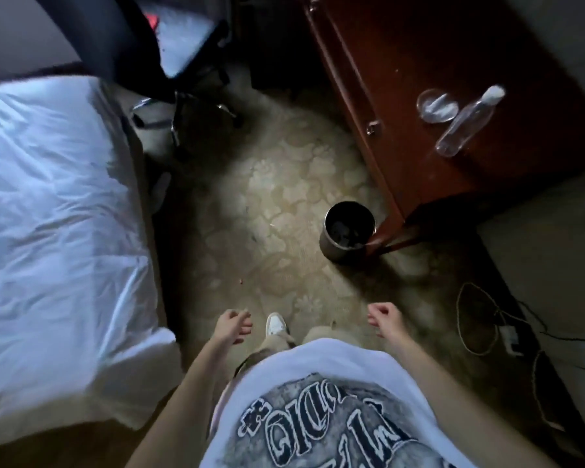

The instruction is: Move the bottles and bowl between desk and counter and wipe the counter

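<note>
Standing on the patterned carpet (284,204), the person faces a gap between a bed (54,197) and a dark red wooden desk (402,96); only the head view is available. The left hand (232,325) hangs low with fingers loosely curled and holds nothing; the right hand (384,317) is likewise half-closed and holds nothing. The clear plastic bottle (466,121) lies on the desk top, ahead and to the right of both hands and well apart from them; its long axis runs diagonally, white cap toward the far right, base toward the near edge. The right hand is the nearer of the two, so a reach with that hand appears the shorter path. The bottle looks transparent and seemingly empty; just beside its upper part sits a small clear glass bowl (436,104), possibly touching it. A cylindrical waste bin (348,231) stands on the floor at the desk's near corner.
</note>
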Motion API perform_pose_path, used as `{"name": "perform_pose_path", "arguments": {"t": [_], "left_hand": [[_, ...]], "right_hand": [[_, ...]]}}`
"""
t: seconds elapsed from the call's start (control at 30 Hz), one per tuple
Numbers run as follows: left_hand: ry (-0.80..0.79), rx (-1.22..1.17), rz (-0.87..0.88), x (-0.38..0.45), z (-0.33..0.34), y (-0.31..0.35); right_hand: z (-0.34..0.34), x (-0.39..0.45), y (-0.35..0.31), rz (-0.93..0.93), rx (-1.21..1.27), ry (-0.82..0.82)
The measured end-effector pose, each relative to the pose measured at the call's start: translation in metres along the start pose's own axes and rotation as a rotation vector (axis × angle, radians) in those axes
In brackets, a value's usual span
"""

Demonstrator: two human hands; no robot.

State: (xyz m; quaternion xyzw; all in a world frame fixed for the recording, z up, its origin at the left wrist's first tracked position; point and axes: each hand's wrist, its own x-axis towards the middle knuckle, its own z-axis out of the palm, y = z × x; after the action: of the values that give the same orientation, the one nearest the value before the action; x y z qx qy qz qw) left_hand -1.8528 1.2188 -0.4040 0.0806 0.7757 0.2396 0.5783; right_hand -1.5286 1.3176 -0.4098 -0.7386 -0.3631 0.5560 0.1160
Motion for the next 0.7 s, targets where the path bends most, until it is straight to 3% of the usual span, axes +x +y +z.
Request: {"name": "perform_pose_path", "arguments": {"t": [0.17, 0.27, 0.37, 0.57, 0.7], "left_hand": [[-0.144, 0.209, 0.231, 0.055, 0.030, 0.200], [-0.251, 0.301, 0.332, 0.085, 0.077, 0.299], [-0.344, 0.327, 0.462, 0.102, 0.134, 0.381], [-0.509, 0.355, 0.625, 0.100, 0.232, 0.501], [-0.554, 0.455, 0.599, 0.116, 0.280, 0.551]], "right_hand": [[-0.012, 0.040, -0.113, -0.177, 0.376, 0.283], [-0.032, 0.073, -0.172, -0.318, 0.525, 0.524], [-0.062, 0.109, -0.223, -0.355, 0.623, 0.663], [-0.117, 0.175, -0.290, -0.374, 0.649, 0.765], [-0.130, 0.203, -0.313, -0.296, 0.591, 0.818]]}}
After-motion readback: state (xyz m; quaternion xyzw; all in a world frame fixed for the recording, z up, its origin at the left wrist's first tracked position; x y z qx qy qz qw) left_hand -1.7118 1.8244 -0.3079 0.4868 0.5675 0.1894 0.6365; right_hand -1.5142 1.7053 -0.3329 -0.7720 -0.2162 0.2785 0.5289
